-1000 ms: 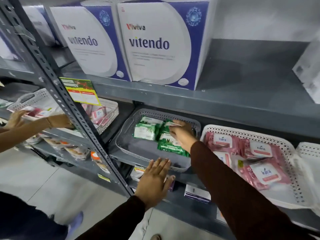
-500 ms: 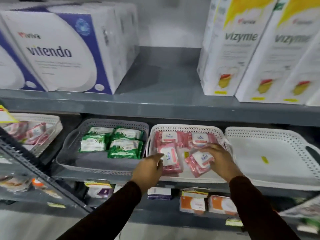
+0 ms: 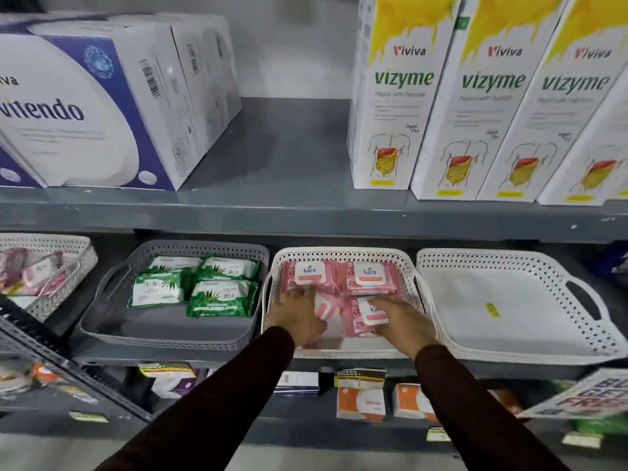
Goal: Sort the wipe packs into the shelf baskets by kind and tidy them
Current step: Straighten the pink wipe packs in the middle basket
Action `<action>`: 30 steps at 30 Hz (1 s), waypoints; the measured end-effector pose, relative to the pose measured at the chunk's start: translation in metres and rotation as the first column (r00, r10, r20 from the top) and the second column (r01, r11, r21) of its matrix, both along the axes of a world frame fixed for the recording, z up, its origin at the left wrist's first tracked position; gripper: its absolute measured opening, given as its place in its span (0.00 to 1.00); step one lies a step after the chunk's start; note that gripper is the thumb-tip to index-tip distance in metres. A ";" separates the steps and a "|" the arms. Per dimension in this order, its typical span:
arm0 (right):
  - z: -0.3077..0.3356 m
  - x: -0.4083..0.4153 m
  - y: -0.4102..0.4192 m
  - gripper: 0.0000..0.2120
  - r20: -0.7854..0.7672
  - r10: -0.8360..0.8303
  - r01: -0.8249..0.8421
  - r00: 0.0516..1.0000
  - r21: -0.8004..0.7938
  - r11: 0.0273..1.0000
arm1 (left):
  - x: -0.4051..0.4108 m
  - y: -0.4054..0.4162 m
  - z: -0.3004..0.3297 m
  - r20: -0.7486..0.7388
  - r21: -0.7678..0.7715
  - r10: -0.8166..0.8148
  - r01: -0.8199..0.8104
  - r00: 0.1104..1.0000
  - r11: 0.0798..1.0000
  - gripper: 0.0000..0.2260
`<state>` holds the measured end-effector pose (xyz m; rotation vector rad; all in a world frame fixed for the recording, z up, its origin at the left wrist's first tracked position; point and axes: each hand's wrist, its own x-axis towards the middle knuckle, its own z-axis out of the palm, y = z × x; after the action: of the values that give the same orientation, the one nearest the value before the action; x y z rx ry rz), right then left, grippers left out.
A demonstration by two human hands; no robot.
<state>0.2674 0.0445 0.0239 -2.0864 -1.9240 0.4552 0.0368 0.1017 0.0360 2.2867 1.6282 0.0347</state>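
Note:
Several pink wipe packs lie in the middle white basket (image 3: 343, 253); two sit side by side at its back (image 3: 368, 278). My left hand (image 3: 299, 316) rests on a front pink pack (image 3: 326, 305) and grips it. On the other front pink pack (image 3: 365, 317) lies my right hand (image 3: 402, 316), holding its right side. A grey basket (image 3: 163, 329) to the left holds several green wipe packs (image 3: 195, 287) in two rows. The white basket (image 3: 509, 321) on the right has no packs in it.
Another white basket (image 3: 51, 263) with pink packs stands at far left behind a slanted metal upright (image 3: 68, 372). Large vitendo (image 3: 85, 107) and vizyme boxes (image 3: 475, 103) fill the shelf above. Small boxes and price tags sit on the shelf below.
My view swung right from the grey basket to the pink one. My right hand left the green packs; both hands went into the white basket and now lie on the front pink packs.

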 end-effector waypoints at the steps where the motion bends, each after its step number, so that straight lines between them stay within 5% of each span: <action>1: 0.001 -0.004 0.000 0.27 0.028 -0.013 0.013 1.000 -0.004 1.000 | -0.002 0.001 -0.001 0.033 -0.016 -0.117 0.118 0.993 0.993 0.32; 4: -0.004 -0.015 -0.001 0.28 0.034 -0.016 0.016 0.999 -0.007 1.000 | -0.009 0.001 0.001 0.024 -0.065 -0.344 0.345 0.939 0.936 0.38; 11: -0.007 -0.007 0.015 0.32 0.073 0.197 -0.163 0.978 -0.323 0.932 | -0.011 0.006 -0.015 -0.070 -0.056 -0.275 0.272 0.959 0.961 0.39; 18: -0.014 -0.014 0.026 0.33 0.107 0.238 -0.186 0.965 -0.353 0.917 | 0.012 0.007 -0.029 -0.146 -0.082 -0.182 0.172 0.972 0.982 0.36; 27: -0.009 -0.013 0.030 0.32 0.084 0.141 -0.090 0.986 -0.441 0.893 | 0.014 0.011 -0.014 0.059 -0.278 -0.172 0.182 0.983 0.943 0.37; 30: 0.003 -0.034 0.032 0.30 -0.034 0.014 -0.021 0.999 -0.225 0.974 | -0.021 0.009 0.003 0.312 -0.179 -0.129 0.192 0.941 0.965 0.29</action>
<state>0.2334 0.0769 0.0265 -2.1833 -1.9530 0.7385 0.0154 0.1106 0.0388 2.1265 1.2293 0.1559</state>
